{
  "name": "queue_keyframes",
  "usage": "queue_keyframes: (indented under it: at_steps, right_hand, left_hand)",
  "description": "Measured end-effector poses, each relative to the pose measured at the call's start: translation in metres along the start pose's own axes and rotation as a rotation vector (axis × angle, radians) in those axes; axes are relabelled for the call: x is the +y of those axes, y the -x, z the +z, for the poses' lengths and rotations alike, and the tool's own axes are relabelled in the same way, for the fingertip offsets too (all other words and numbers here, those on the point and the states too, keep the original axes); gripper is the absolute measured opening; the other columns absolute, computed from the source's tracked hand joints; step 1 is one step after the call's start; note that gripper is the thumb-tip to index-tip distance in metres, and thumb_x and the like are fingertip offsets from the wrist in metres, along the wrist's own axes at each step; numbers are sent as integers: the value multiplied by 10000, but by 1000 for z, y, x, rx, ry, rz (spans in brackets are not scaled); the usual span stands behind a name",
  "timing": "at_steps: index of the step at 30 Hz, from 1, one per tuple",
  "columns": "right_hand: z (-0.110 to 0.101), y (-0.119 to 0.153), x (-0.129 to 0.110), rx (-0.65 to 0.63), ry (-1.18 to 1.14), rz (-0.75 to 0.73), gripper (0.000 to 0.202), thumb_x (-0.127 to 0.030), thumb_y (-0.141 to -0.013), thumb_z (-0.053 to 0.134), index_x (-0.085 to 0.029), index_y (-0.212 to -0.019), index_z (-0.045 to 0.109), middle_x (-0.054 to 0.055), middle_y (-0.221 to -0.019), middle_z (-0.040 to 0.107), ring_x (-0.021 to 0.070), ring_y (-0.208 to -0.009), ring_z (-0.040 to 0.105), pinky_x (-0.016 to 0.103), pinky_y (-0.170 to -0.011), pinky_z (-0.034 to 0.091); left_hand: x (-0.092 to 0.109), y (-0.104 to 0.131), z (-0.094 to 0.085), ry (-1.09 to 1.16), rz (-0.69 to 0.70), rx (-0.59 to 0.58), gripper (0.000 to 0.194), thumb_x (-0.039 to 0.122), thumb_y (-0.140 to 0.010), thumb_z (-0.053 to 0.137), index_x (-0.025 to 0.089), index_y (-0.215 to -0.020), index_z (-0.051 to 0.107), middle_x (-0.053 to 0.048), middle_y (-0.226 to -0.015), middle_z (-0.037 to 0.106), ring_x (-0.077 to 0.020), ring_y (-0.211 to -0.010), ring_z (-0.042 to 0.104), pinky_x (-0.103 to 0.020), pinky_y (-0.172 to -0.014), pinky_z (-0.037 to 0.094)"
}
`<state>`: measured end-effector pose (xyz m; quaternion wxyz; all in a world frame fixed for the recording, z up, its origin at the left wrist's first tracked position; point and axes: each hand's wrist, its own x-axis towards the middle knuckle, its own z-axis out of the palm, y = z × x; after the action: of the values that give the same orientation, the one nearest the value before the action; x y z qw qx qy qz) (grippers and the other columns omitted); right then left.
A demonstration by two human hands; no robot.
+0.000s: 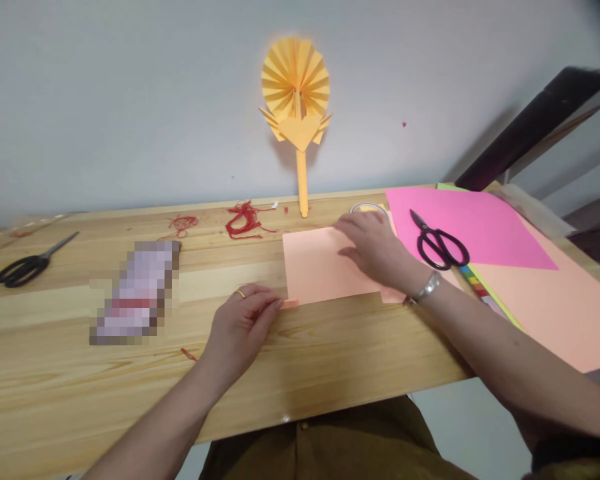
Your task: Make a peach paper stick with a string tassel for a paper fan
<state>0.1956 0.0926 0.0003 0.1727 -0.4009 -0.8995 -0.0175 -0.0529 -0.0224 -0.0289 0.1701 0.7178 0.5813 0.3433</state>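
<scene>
On bench [330, 367], left hand [241, 321] pinches peach paper strip [291, 303]; right hand [373, 248], fingers [344, 221] loosely parted, atop peach sheet [313, 268], right side.

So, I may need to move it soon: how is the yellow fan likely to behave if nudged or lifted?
The yellow fan is probably light, as it looks like folded paper. It may tip or slide if nudged, since it stands on a narrow handle against the wall. Its thin pleats would likely bend if squeezed.
</scene>
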Motion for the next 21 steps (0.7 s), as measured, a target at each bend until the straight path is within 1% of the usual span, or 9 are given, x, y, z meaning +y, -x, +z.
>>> queue_keyframes:
  at_steps: [1,4,7,9,10,13,15,18,21]
  right_hand:
    - [1,7,-10,-21,-59,-43,354,-162,-826,630,-137,-1169,544,138,-1229,558,271,-1135,478,423,-959,328]
    - [7,26,-38,-109,-179,-159,341,-146,-867,553,-139,-1206,528,128,-1265,542,256,-1174,458,419,-978,350]
    - [16,32,-53,-103,-268,-226,294,-145,-904,492,-126,-1194,533,121,-1231,560,231,-1153,467,403,-976,370]
    - [16,28,-56,-96,-296,-226,243,-154,-918,474,-125,-1140,567,117,-1185,584,224,-1111,488,391,-948,393]
    - [15,25,-56,-113,-295,-221,218,-151,-919,470,-126,-1101,588,116,-1160,593,222,-1080,502,385,-926,405]
    - [8,14,-56,-212,-259,-200,167,-118,-900,485,-129,-962,639,105,-1049,620,209,-945,535,358,-832,432]
    - [6,9,-58,-264,-255,-163,153,-93,-880,505,-131,-889,654,89,-967,629,197,-882,532,331,-783,431]
    - [10,7,-61,-246,-313,-88,155,-91,-879,516,-131,-846,662,74,-913,633,182,-866,513,297,-760,419]
    - [18,8,-62,-198,-361,-68,142,-118,-885,534,-133,-836,666,69,-903,633,173,-855,496,295,-766,406]
  left_hand:
    - [0,0,1,-9,5,4,129,265,-842,574,232,-830,698,-6,-846,669,-143,-790,614,-260,-676,485]
    - [-1,-1,2,-39,36,33,134,262,-842,576,231,-852,705,-9,-835,677,-151,-803,609,-274,-701,492]
    - [-2,-3,2,-71,64,60,144,265,-843,574,221,-856,711,-15,-823,687,-161,-812,603,-292,-723,493]
    - [-1,-4,1,-69,62,62,148,262,-846,570,216,-867,709,-16,-823,694,-161,-810,604,-297,-727,493]
    - [-1,-4,1,-60,59,59,148,260,-848,568,217,-872,707,-15,-825,696,-160,-807,605,-298,-728,492]
    - [-1,-6,1,-35,52,44,131,255,-845,577,222,-874,700,-8,-827,696,-161,-814,605,-304,-735,492]
    - [-1,-6,2,-33,55,35,121,253,-844,581,222,-867,695,-7,-821,691,-164,-818,602,-310,-739,491]
    - [-2,-6,3,-50,80,23,119,245,-847,576,219,-871,690,-10,-825,686,-167,-824,598,-317,-745,488]
    - [-3,-6,3,-77,106,13,123,240,-851,568,214,-871,686,-14,-827,683,-168,-822,594,-318,-739,486]
